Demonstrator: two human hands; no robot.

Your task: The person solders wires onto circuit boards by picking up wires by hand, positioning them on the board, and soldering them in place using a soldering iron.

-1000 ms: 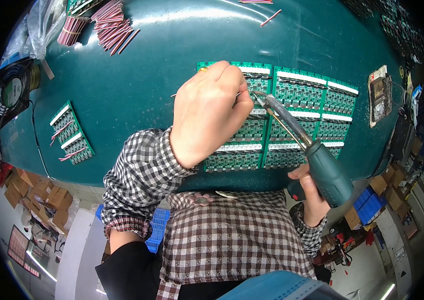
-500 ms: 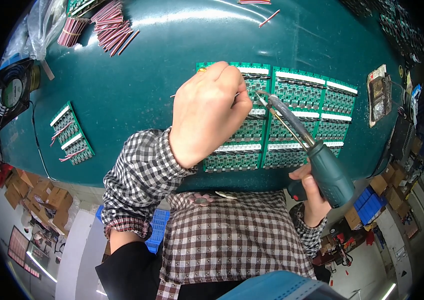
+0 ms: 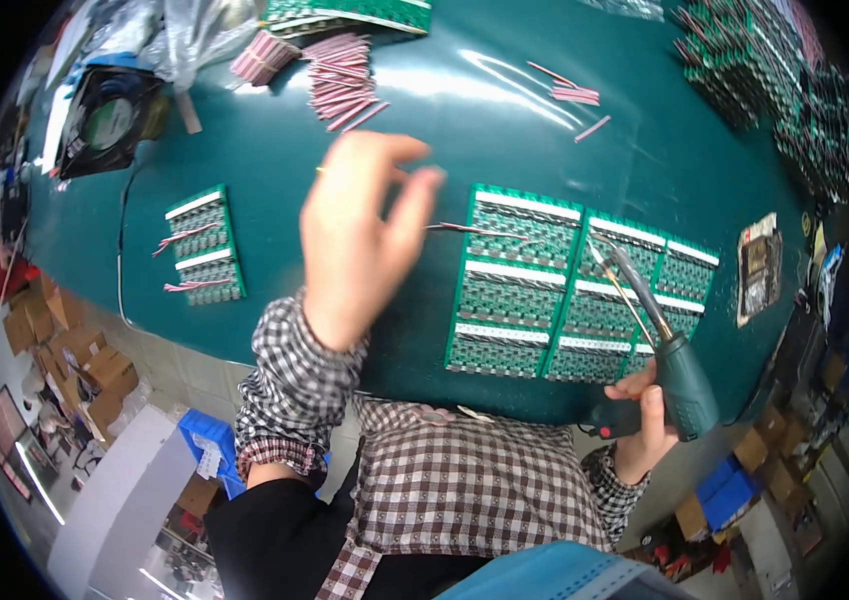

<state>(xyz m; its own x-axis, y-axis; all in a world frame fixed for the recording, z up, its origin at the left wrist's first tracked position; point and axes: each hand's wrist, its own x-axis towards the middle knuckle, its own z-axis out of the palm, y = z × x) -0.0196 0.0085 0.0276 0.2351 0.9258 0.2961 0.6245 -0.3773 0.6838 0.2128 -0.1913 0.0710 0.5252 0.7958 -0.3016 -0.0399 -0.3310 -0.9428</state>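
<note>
My left hand hovers over the table, left of a panel of green circuit boards. Its thumb and forefinger are apart with nothing between them. A thin red-and-white wire lies across the panel's upper left board and sticks out past its left edge. My right hand grips a dark green soldering gun. The gun's bent tip and thin feed tube point up and left over the panel's upper middle; whether the tip touches a board I cannot tell.
A smaller board piece with wires lies at left, near a black fan. Beyond are bundled wires, a loose wire pile and several scattered wires. Wired boards are stacked far right, behind a worn small box.
My left hand has let go of the wire and drawn away left from the panel, its fingers opening. The soldering gun's tip has moved right, off the wire's end. The view has shifted too.
</note>
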